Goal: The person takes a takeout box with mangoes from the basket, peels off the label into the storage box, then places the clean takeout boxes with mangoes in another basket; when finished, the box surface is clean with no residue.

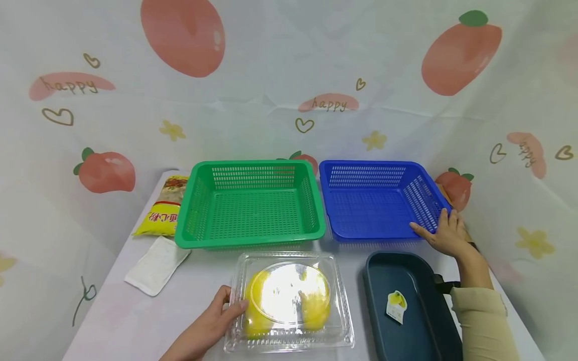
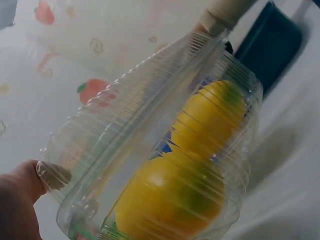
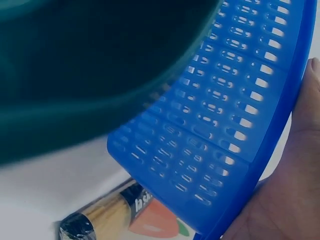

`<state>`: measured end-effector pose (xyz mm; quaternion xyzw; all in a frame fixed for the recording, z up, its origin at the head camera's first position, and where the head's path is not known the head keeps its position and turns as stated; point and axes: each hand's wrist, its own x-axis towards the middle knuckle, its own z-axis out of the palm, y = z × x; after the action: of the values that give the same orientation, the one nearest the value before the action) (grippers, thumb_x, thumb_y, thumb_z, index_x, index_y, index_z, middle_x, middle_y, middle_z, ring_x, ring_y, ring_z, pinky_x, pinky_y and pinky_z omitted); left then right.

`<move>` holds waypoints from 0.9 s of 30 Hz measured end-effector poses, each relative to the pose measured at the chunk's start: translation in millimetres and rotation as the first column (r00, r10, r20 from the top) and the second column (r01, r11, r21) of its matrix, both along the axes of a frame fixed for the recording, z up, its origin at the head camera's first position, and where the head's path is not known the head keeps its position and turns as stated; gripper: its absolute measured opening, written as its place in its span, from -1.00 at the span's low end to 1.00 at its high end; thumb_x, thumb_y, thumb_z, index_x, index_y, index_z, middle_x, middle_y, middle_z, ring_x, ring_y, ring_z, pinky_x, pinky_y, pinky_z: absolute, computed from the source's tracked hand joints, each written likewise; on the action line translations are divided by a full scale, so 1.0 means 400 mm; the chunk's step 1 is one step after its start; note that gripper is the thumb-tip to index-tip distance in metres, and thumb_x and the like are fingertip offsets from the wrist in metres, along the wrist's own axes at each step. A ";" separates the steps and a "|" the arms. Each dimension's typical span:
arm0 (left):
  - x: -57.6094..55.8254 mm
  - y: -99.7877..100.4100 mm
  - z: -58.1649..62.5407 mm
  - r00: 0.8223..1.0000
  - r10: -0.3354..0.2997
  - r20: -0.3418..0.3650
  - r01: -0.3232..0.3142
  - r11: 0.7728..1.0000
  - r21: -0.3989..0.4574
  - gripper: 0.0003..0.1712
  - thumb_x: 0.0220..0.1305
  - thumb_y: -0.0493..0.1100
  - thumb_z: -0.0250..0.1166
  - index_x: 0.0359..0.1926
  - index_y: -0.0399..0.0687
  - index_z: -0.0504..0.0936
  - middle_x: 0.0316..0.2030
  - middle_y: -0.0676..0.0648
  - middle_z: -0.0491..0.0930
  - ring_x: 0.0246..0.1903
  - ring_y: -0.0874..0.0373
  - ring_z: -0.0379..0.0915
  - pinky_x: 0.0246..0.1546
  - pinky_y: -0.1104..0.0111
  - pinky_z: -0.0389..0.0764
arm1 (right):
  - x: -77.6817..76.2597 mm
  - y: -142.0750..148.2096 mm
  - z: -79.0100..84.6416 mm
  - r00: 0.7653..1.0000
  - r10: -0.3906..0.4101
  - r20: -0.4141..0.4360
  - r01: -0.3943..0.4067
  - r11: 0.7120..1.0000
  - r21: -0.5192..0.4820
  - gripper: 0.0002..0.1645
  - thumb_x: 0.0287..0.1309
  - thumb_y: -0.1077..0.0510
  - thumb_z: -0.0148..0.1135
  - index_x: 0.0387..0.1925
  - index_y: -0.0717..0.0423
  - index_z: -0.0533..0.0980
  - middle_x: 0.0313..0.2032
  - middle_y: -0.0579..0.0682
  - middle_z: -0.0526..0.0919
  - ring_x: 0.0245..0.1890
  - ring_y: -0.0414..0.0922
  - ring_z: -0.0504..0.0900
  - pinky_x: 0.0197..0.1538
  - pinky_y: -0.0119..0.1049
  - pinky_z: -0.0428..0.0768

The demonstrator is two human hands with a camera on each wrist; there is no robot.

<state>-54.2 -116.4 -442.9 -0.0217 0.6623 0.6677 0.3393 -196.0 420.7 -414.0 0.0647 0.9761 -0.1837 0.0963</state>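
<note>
My left hand (image 1: 211, 321) holds a clear plastic clamshell box (image 1: 289, 343) by its left side, thumb on top of the lid. Inside it are two large yellow fruits (image 2: 170, 197) with greenish patches, seen plainly in the left wrist view; glare covers the lid in the head view. Farther right, my right hand (image 1: 447, 235) grips the near right corner of the blue perforated basket (image 1: 370, 215), thumb along the front rim and fingers over the right rim. In the right wrist view the hand lies against the basket's rim, with the fingertips hidden.
A green basket (image 1: 253, 215) stands left of the blue one. A yellow food bag (image 1: 164, 213) and a white folded cloth (image 1: 158, 265) lie at the left. The dark teal pan (image 1: 415, 301) sits below my right forearm. A noodle package (image 3: 107, 215) lies beside the blue basket.
</note>
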 end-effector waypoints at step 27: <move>-0.339 0.340 0.216 0.906 0.083 -0.414 -0.161 0.974 -0.159 -0.44 0.32 0.20 0.11 -0.09 -0.13 0.09 -0.16 -0.19 0.29 -0.30 0.10 0.35 -0.29 0.33 0.45 | -0.004 0.001 0.006 1.000 -0.008 -0.001 0.008 0.999 0.048 0.40 0.16 -0.49 -0.09 0.33 0.60 -0.44 0.32 0.62 -0.51 0.30 0.58 -0.49 0.18 0.53 -0.22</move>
<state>-189.6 19.5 -356.4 0.0433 0.7758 0.6117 0.1486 -197.5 421.0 -411.4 0.0707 0.9800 -0.1603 0.0938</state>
